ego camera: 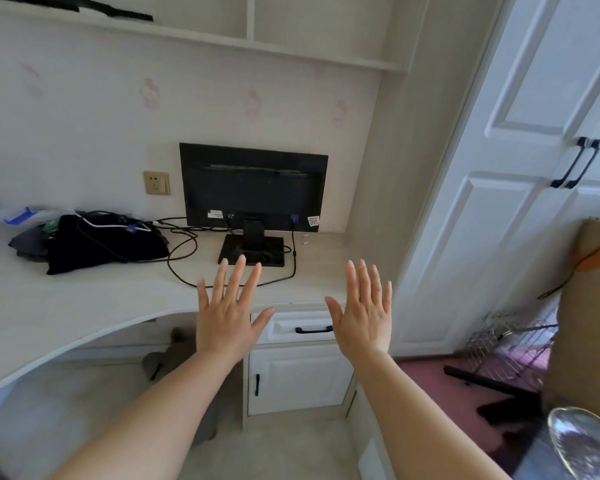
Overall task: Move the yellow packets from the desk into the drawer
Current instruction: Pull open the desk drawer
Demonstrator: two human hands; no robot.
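Observation:
My left hand (227,311) and my right hand (362,311) are both held out flat in front of me, fingers spread, holding nothing. Between and behind them is the white drawer (291,322) under the desk top, closed, with a black handle (314,329). The pale desk (84,306) curves from the left to the drawer unit. No yellow packets show on the part of the desk in view.
A black monitor (253,188) stands at the back of the desk, with cables (187,268) trailing forward. Dark clothing (101,244) lies at the left. A cupboard door (297,379) sits below the drawer. A white wardrobe (520,168) is at the right.

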